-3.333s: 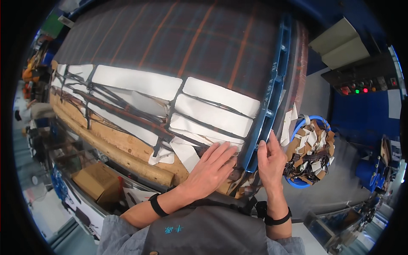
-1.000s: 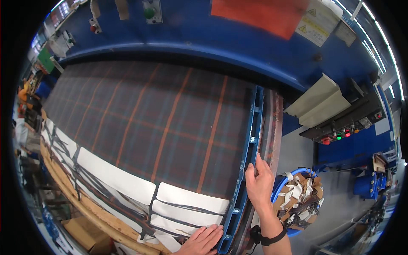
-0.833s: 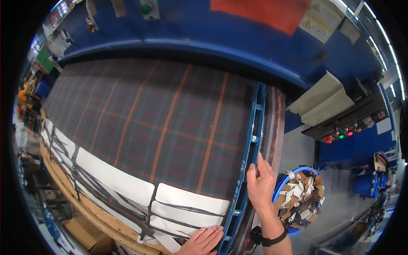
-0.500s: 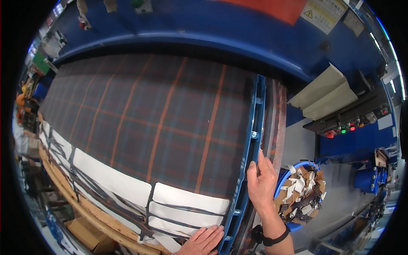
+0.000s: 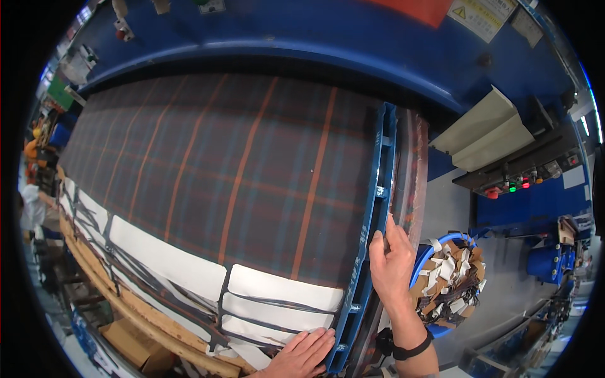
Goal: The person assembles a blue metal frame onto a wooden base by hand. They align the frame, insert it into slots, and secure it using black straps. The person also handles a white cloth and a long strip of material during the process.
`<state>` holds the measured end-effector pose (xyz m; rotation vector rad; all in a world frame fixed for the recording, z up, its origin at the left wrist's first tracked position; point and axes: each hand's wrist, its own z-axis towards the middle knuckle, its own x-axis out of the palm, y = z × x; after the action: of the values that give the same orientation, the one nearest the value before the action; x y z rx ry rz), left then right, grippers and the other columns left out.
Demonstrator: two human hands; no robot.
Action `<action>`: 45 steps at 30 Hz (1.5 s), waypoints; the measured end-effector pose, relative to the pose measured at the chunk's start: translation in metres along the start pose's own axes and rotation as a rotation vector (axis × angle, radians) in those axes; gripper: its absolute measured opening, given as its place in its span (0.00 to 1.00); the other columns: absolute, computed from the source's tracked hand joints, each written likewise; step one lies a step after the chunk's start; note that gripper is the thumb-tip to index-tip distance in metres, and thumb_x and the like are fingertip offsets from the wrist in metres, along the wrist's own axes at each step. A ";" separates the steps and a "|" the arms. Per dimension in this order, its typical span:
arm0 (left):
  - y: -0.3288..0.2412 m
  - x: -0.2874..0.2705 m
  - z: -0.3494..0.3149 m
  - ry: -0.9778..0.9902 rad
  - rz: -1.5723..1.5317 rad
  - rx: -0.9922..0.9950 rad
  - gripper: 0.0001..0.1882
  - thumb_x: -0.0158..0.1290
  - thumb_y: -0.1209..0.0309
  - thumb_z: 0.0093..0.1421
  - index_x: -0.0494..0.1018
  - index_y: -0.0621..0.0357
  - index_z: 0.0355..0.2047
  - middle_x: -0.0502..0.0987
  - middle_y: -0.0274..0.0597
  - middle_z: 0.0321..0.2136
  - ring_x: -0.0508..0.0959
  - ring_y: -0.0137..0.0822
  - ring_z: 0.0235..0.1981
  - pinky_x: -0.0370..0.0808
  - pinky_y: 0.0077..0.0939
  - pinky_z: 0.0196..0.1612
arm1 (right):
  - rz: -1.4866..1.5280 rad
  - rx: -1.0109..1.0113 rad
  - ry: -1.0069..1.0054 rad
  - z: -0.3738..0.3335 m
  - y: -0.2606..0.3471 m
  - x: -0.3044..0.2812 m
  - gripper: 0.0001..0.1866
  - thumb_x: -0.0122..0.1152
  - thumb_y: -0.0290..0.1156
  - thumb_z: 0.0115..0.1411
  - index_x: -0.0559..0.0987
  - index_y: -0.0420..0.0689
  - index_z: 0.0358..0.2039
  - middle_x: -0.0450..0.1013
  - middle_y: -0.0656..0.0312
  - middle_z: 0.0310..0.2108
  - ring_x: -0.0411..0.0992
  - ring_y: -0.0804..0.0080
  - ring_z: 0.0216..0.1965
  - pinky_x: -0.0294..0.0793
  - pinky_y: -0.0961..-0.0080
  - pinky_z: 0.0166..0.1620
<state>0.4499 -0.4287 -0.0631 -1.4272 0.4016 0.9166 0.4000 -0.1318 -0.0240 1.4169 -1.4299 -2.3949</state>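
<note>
A long, narrow blue metal cutting die (image 5: 380,191) with cross braces lies along the right edge of a dark plaid fabric (image 5: 265,176) with orange lines. My right hand (image 5: 393,261) is closed on the die's right wall, thumb inside the frame and fingers along its outer side. Near the die's front end, my left hand (image 5: 304,354) lies flat with its fingers stretched out. It rests by the lower edge of the white cut pieces (image 5: 287,285), fingertips close to the die. Narrow dark plaid strips run between the white pieces.
The blue press beam (image 5: 265,50) spans the far side of the fabric. At right stand a control panel (image 5: 526,179) with lit buttons and a blue bin (image 5: 421,268) of scraps. A wooden edge (image 5: 145,315) borders the near left. A person in white (image 5: 33,206) is at far left.
The whole view has shifted slightly. My right hand keeps its hold on the cutting die and my left hand stays flat; the die shows no clear shift on the fabric.
</note>
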 end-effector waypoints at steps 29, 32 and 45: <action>-0.011 -0.010 -0.029 -0.039 -0.081 -0.076 0.42 0.71 0.68 0.62 0.66 0.63 0.73 0.61 0.53 0.78 0.57 0.58 0.80 0.58 0.59 0.78 | 0.096 0.149 0.176 -0.236 0.000 -0.078 0.16 0.60 0.25 0.75 0.83 0.35 0.59 0.79 0.56 0.39 0.78 0.68 0.39 0.78 0.71 0.45; -0.012 -0.010 -0.034 -0.032 -0.055 -0.078 0.39 0.69 0.68 0.64 0.67 0.64 0.72 0.61 0.52 0.78 0.57 0.58 0.80 0.58 0.59 0.79 | 0.133 0.092 0.102 -0.241 -0.006 -0.072 0.15 0.60 0.24 0.75 0.83 0.37 0.59 0.74 0.57 0.32 0.74 0.71 0.30 0.75 0.71 0.35; -0.019 -0.002 -0.037 -0.084 0.047 -0.047 0.40 0.70 0.70 0.61 0.68 0.63 0.72 0.65 0.52 0.76 0.61 0.58 0.79 0.58 0.58 0.79 | 0.449 0.378 0.001 -0.255 -0.029 -0.059 0.15 0.57 0.29 0.79 0.84 0.37 0.58 0.80 0.60 0.40 0.74 0.81 0.32 0.75 0.78 0.37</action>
<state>0.4732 -0.4621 -0.0546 -1.4213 0.3542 1.0268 0.6252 -0.2671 -0.0480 0.9929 -2.0212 -1.9188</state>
